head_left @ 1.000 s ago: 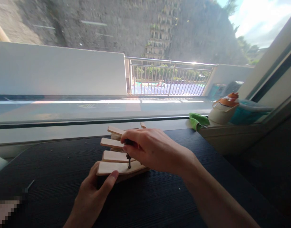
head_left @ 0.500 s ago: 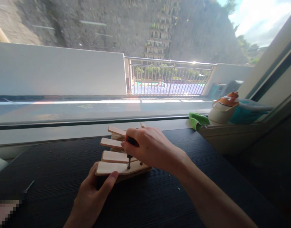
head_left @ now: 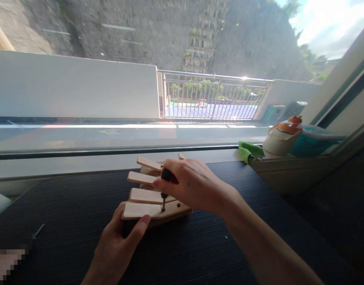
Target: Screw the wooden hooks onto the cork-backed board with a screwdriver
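Observation:
A pale wooden piece with several flat slats (head_left: 141,210) fanning out to the left rests on the dark table. My left hand (head_left: 118,239) grips the near-left end of its front slat, thumb on the top edge and fingers behind. In my right hand (head_left: 190,180) is a screwdriver (head_left: 164,200) with a black handle, held upright. The screwdriver's tip sits at a dark screw or hole in the front slat. Another dark hole shows to its right. My right hand covers the middle of the wooden piece.
The dark wood-grain table (head_left: 80,209) meets a window sill at the back. A green cloth (head_left: 250,151), a beige container (head_left: 278,141) and a teal tub (head_left: 312,140) stand at the right. A thin metal rod (head_left: 39,230) lies at the left.
My right hand's fingers have shifted a little round the screwdriver handle, and more of its top shows. The tip stays at the same spot. The whole view has moved slightly.

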`<state>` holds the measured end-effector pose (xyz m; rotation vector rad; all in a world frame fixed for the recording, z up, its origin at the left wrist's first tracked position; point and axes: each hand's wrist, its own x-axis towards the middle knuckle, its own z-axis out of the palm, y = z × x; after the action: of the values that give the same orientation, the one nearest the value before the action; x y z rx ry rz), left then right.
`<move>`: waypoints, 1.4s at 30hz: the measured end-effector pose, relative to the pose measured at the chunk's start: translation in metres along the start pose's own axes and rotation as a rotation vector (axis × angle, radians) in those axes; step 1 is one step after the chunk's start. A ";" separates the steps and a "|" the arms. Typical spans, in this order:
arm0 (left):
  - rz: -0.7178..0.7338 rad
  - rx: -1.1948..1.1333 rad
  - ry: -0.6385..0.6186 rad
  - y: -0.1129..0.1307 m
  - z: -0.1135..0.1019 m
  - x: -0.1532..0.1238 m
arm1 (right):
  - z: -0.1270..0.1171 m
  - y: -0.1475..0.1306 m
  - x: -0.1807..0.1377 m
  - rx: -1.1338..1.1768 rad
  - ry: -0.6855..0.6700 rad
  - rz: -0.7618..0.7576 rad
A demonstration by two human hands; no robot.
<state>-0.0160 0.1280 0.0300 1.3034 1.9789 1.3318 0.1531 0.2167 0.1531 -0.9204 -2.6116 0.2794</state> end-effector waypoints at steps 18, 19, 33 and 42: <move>0.042 -0.022 0.005 0.010 0.000 0.000 | -0.003 0.005 -0.003 0.069 -0.001 -0.042; 0.047 -0.024 0.006 0.010 0.000 0.000 | -0.002 0.006 -0.002 0.066 0.005 -0.023; 0.088 -0.035 -0.012 0.005 0.000 -0.001 | -0.003 0.001 -0.008 0.017 0.037 -0.049; 0.120 -0.073 -0.015 0.008 0.001 -0.001 | 0.001 0.001 -0.004 0.001 0.009 -0.154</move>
<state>-0.0108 0.1285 0.0361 1.4130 1.8489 1.4315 0.1564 0.2153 0.1510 -0.7133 -2.6555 0.2352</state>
